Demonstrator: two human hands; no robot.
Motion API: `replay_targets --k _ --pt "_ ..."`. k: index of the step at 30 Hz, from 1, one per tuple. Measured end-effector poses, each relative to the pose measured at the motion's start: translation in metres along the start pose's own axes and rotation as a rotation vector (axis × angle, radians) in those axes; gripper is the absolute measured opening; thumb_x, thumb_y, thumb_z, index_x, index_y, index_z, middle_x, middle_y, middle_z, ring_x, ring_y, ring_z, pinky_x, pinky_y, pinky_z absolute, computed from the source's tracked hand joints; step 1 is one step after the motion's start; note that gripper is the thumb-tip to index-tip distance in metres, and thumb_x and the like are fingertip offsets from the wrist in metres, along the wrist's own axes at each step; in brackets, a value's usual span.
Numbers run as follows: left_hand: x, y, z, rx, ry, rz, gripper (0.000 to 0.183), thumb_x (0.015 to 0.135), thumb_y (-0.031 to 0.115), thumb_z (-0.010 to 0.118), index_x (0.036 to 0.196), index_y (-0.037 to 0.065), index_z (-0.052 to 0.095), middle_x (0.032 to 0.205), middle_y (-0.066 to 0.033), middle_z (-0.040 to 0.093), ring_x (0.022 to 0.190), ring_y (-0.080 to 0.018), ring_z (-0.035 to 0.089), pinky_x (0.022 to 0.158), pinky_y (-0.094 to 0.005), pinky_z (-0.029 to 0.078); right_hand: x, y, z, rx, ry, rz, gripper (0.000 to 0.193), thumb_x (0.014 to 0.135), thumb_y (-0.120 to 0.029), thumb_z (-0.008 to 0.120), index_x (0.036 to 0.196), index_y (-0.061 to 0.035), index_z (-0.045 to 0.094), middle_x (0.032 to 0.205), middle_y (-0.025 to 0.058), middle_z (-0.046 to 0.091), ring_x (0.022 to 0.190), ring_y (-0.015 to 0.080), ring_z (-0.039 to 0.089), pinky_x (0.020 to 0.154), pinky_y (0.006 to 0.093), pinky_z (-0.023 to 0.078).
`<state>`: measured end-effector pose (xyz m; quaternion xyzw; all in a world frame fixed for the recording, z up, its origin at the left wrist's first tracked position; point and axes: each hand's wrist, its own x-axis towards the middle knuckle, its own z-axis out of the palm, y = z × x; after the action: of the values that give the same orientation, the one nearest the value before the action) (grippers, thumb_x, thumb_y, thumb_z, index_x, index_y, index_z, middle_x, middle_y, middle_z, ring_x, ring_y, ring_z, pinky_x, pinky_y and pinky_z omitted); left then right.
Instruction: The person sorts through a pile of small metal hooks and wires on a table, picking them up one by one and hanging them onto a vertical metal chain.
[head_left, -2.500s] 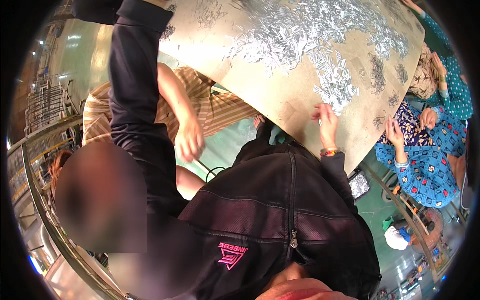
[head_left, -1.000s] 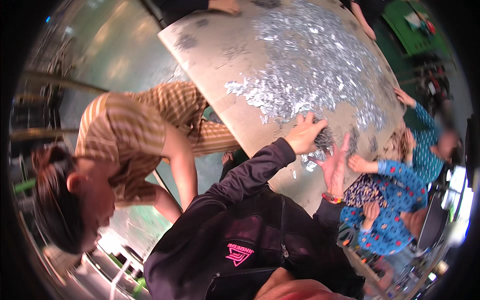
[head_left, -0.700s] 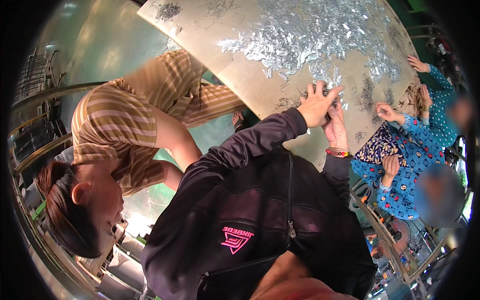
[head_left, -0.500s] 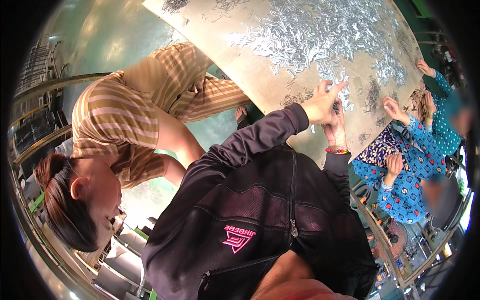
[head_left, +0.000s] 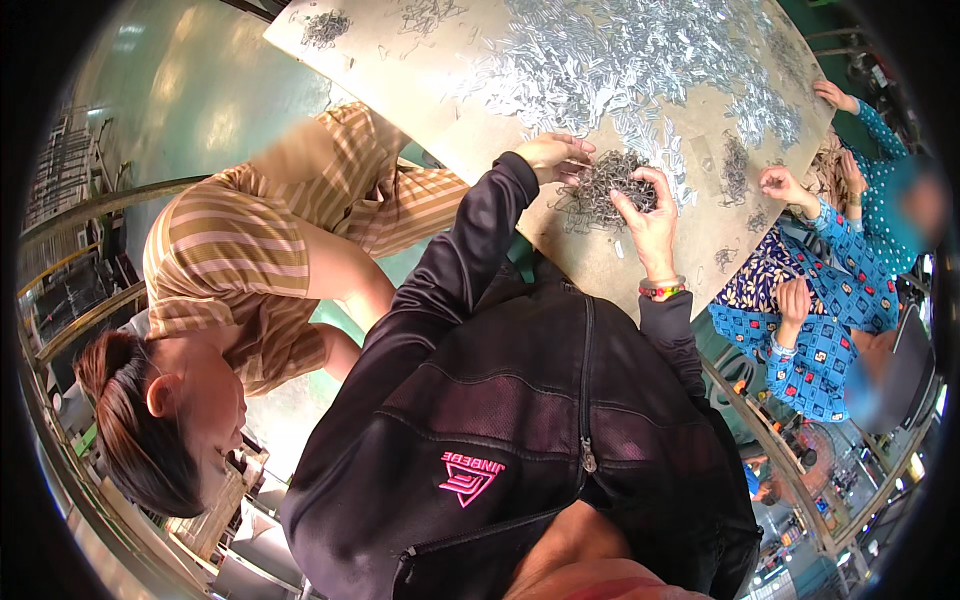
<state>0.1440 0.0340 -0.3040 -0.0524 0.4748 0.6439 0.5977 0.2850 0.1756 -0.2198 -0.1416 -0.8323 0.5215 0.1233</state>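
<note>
Wire heap [head_left: 604,194], longer crosswise, pieces pointing everywhere

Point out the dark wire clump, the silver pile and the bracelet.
Wire clump [head_left: 606,190]: head view, middle of the tangle.
Silver pile [head_left: 620,68]: head view, middle of the spread.
Bracelet [head_left: 661,292]: head view, its beaded band.

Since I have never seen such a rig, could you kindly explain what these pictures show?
There is no machine here: a person works bare-handed. The view comes from a wide fisheye camera on that person's head, looking down. On the table lie many small silvery pieces and several dark clumps of thin pieces. The right hand, with a beaded bracelet at the wrist, curls around the right side of the nearest clump; the left hand is at its left side. Whether either grips any is hard to tell.
</note>
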Motion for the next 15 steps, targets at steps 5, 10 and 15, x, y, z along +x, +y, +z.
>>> replay_targets --k 5,10,15 --pt "0.015 -0.021 -0.033 -0.372 -0.399 -0.034 0.032 0.093 0.02 0.051 0.123 0.01 0.053 0.108 -0.0014 0.057 0.095 -0.0086 0.058 0.063 -0.0213 0.052 -0.011 -0.01 0.003 -0.028 -0.039 -0.161 0.031 0.067 -0.006 0.075 0.092 -0.0056 0.058 0.097 0.0081 0.057 0.105 0.025 0.052 0.091 0.0346 0.041" --pt "0.01 -0.026 -0.003 -0.146 -0.07 0.159 0.028 0.092 0.022 0.051 0.119 0.014 0.055 0.116 -0.0019 0.056 0.11 -0.0165 0.052 0.084 -0.0435 0.047 -0.009 0.014 0.018 -0.199 -0.09 -0.15 0.028 0.066 -0.004 0.074 0.089 -0.0062 0.058 0.104 0.0141 0.057 0.112 0.0323 0.05 0.092 0.0376 0.041" --pt "-0.031 0.006 0.033 0.597 -0.087 0.167 0.055 0.084 0.037 0.06 0.131 0.013 0.045 0.136 -0.0118 0.042 0.121 -0.0301 0.042 0.088 -0.0574 0.039 -0.014 0.052 0.02 -0.19 0.004 0.02 0.025 0.066 -0.002 0.072 0.087 -0.0056 0.058 0.107 0.0151 0.057 0.112 0.0312 0.051 0.093 0.0361 0.041"
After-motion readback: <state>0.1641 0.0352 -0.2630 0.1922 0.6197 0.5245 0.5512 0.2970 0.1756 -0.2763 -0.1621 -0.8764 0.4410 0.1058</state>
